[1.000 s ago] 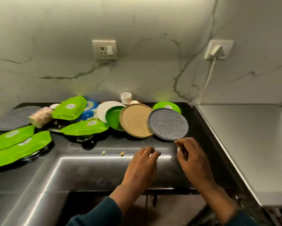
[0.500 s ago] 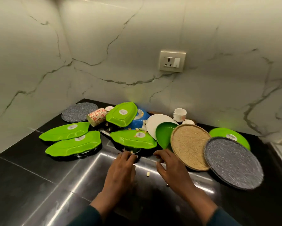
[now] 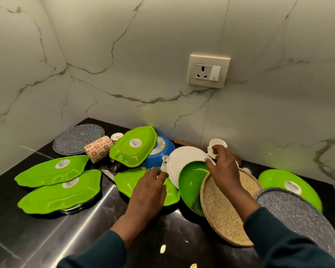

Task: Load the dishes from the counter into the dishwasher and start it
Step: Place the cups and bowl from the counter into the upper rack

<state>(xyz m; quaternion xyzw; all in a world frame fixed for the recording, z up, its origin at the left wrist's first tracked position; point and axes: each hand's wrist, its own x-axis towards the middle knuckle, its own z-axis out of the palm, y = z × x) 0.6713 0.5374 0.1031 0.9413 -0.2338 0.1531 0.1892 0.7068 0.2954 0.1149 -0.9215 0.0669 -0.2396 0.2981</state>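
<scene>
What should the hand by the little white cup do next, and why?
Probably lift the small white cup straight up and away. The right hand already pinches it near the wall, above the leaning white plate and green bowl, so dragging it sideways might knock them.

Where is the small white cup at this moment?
In the head view the small white cup sits right of centre at the back of the counter against the marble wall, behind the white plate, with the right hand gripping it.
</scene>
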